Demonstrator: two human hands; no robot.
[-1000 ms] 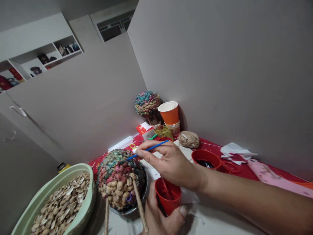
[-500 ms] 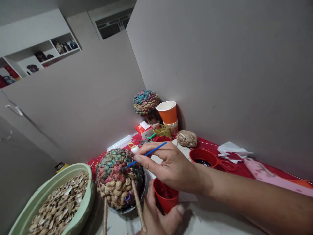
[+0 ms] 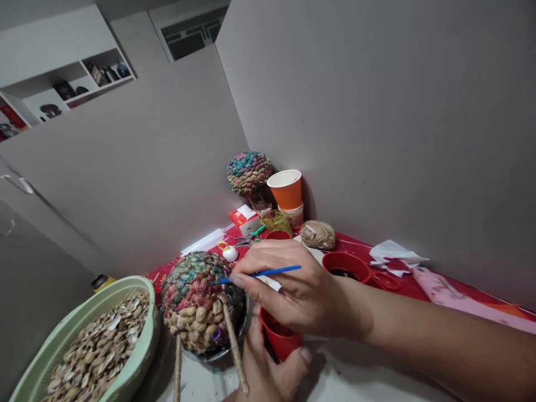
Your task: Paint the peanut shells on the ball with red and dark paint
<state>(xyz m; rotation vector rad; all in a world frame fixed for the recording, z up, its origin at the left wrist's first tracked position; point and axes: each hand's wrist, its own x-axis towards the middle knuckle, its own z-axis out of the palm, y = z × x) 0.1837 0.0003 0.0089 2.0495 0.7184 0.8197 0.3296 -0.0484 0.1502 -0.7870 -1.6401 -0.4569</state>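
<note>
A blue paintbrush [image 3: 276, 271] is pinched in my right hand [image 3: 288, 287], its tip against the peanut-shell dome [image 3: 199, 296]. The dome's upper shells are painted green and dark pink, while the lower front ones are bare tan. It rests over a metal bowl [image 3: 209, 356], and rope-wrapped sticks [image 3: 235, 349] project from its near side. At the bottom, my left hand [image 3: 272, 365] is wrapped round a small red cup [image 3: 281, 338], close to the dome's right side.
A green basket of shells [image 3: 146, 329] stands at the left. Behind are a finished-looking colored dome [image 3: 249, 172], an orange cup [image 3: 286, 192], a yarn ball [image 3: 317, 234], white sticks [image 3: 203, 241] and a tissue pack [image 3: 245, 219]. A red cup of dark liquid [image 3: 347, 262] lies right.
My right hand has shifted slightly right and the brush has tilted flatter, its tip still at the dome. The view has shifted a little; my left hand keeps hold of the cup.
</note>
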